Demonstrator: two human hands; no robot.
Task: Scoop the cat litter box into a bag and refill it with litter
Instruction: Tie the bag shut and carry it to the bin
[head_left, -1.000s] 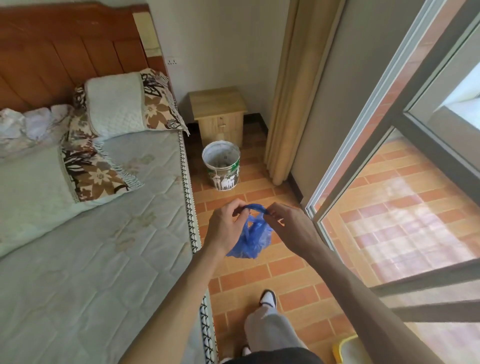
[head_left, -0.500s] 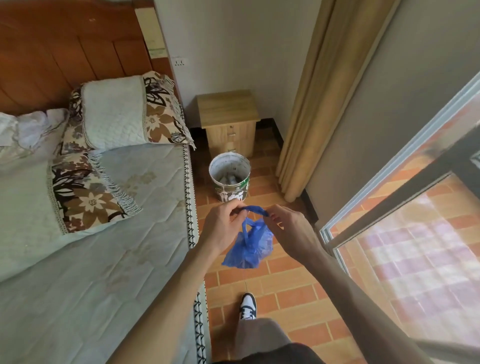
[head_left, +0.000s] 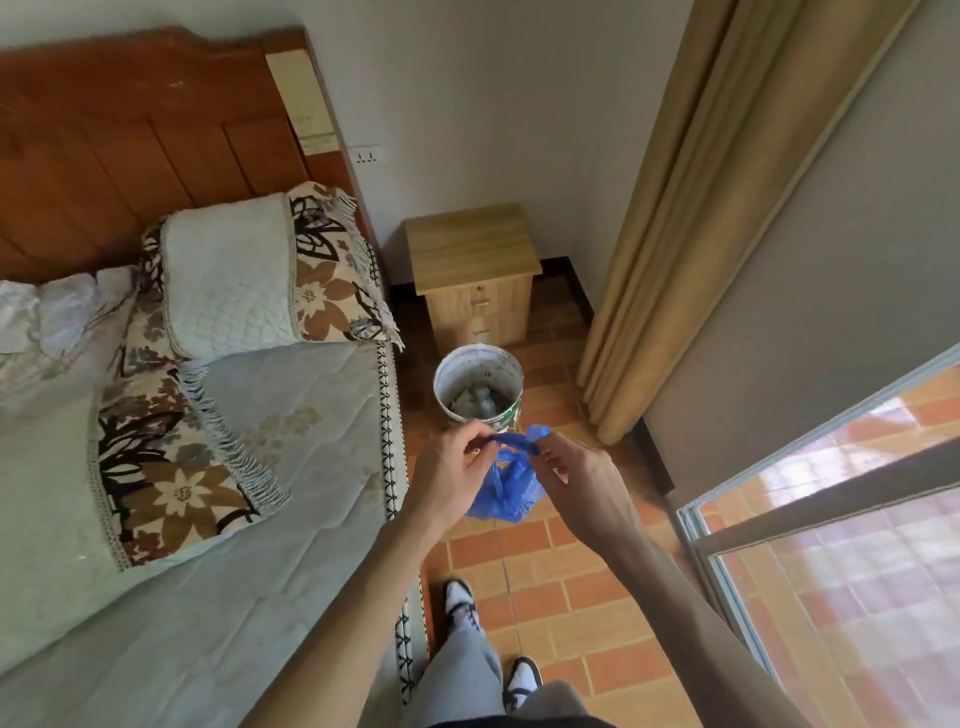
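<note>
2 hands pinch the blue bag (head_left: 506, 488) by its twisted top: left hand (head_left: 451, 475) & right hand (head_left: 582, 475), held in air above the floor, near the bed edge. Thin, soft, prob. light; grip handles, not body.

Over the second, the person stepped nearer the bucket (head_left: 478, 387): it sat well ahead of the hands at first and ended just beyond the fingertips, its inside now open to view. The blue bag (head_left: 506, 486) rode forward with the hands. The left hand (head_left: 451, 475) and right hand (head_left: 582, 478) drew slightly apart, and the twisted top of the bag stretched between their pinching fingers. A loop of bag rose above the right fingers.
</note>
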